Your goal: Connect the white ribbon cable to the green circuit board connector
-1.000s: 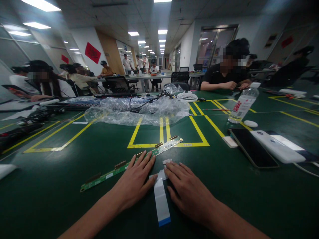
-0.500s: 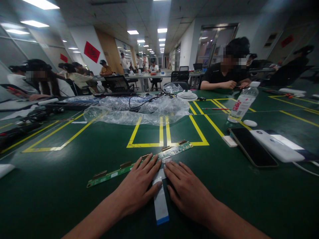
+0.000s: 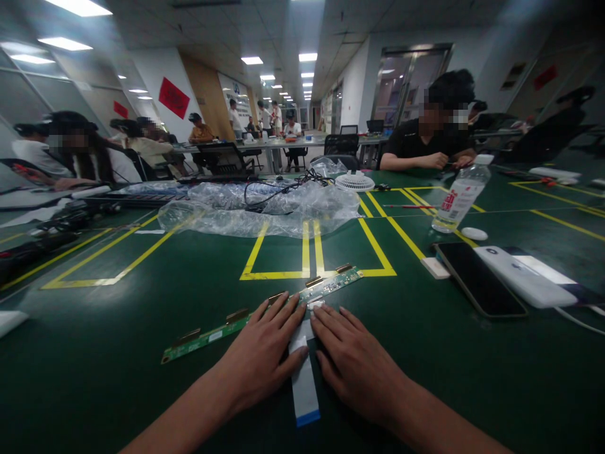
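A long, narrow green circuit board (image 3: 215,336) lies slanted on the green table, its right end farther from me. Copper-brown tabs stick up along its far edge. From its middle a white flat ribbon cable (image 3: 305,384) with a blue end runs toward me. My left hand (image 3: 269,343) lies flat, fingertips over the board's middle and thumb on the cable's left edge. Just right of the cable, my right hand (image 3: 354,353) is laid flat too, fingertips at the spot where cable and board meet. The fingers partly hide that joint.
Crumpled clear plastic wrap (image 3: 283,208) with a black cable lies farther back. To the right are a bottle (image 3: 460,195), a black phone (image 3: 479,277) and a white phone (image 3: 524,274). Yellow tape (image 3: 321,275) marks the table. A person in black (image 3: 420,145) sits across.
The circuit board has turned slightly, its left end shifting a little toward me and left. Both hands stay almost where they were.
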A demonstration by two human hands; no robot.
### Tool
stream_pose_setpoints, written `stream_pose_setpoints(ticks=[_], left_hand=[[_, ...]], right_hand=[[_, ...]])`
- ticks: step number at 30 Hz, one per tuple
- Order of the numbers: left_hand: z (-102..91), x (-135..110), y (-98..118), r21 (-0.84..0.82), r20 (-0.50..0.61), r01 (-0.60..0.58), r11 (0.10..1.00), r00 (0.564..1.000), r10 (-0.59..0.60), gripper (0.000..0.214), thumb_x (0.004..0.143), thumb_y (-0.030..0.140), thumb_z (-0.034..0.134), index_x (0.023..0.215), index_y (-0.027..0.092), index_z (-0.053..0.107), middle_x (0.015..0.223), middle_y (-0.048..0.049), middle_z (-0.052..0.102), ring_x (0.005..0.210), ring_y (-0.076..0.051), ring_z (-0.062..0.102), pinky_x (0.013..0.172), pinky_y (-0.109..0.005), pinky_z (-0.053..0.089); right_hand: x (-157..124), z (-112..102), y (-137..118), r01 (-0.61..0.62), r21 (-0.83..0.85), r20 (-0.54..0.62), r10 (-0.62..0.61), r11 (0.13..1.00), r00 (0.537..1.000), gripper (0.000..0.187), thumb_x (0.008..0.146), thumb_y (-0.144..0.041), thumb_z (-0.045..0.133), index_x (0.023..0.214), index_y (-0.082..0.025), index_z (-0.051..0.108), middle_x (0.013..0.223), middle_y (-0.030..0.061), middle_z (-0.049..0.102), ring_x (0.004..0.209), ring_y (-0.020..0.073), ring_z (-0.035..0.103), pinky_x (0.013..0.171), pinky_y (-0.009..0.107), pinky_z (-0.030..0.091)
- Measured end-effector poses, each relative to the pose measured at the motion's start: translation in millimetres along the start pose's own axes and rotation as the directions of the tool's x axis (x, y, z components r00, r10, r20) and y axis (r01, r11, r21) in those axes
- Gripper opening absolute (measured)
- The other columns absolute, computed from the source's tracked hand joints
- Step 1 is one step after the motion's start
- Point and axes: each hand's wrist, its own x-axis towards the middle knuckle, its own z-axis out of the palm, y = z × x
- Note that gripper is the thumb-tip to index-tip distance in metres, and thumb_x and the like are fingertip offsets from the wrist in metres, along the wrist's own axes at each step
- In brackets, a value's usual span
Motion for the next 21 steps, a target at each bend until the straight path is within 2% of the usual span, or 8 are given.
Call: stream_pose_setpoints(ticks=[9, 16, 21], left_hand=[[0.2, -1.8, -5.6, -0.012, -0.008, -0.039, 0.999, 0.999, 0.039, 0.069, 0.099, 0.061, 0.032, 0.157, 0.026, 0.022, 0.163, -0.0049, 0.019, 0.150, -0.028, 0.014, 0.122, -0.052, 0.017], [-1.3, -0.3, 0.9, -0.008, -0.002, -0.002, 1.000, 1.000, 0.002, 0.069, 0.099, 0.061, 0.033, 0.157, 0.023, 0.026, 0.162, -0.0065, 0.021, 0.150, -0.030, 0.017, 0.122, -0.052, 0.019], [0.7, -1.0, 0.0, 0.005, -0.029, -0.024, 1.000, 0.999, 0.024, 0.069, 0.099, 0.061, 0.034, 0.156, 0.023, 0.027, 0.162, -0.0070, 0.023, 0.150, -0.030, 0.018, 0.122, -0.051, 0.020]], right_hand=[[0.6, -0.5, -0.3, 0.003, 0.001, 0.002, -0.003, 1.000, 1.000, 0.055, 0.099, -0.031, 0.041, 0.151, -0.012, 0.038, 0.156, 0.0122, 0.036, 0.146, 0.0246, 0.028, 0.120, 0.048, 0.020], [0.1, -0.1, -0.9, -0.005, -0.007, -0.003, 0.005, 1.000, 1.000, 0.055, 0.099, -0.030, 0.040, 0.151, -0.013, 0.037, 0.157, 0.0124, 0.036, 0.146, 0.0249, 0.028, 0.121, 0.048, 0.020], [-0.8, 1.3, -0.2, 0.004, 0.005, -0.019, -0.004, 1.000, 1.000, 0.054, 0.099, -0.031, 0.042, 0.150, -0.013, 0.040, 0.155, 0.0123, 0.038, 0.145, 0.0248, 0.030, 0.121, 0.047, 0.021]])
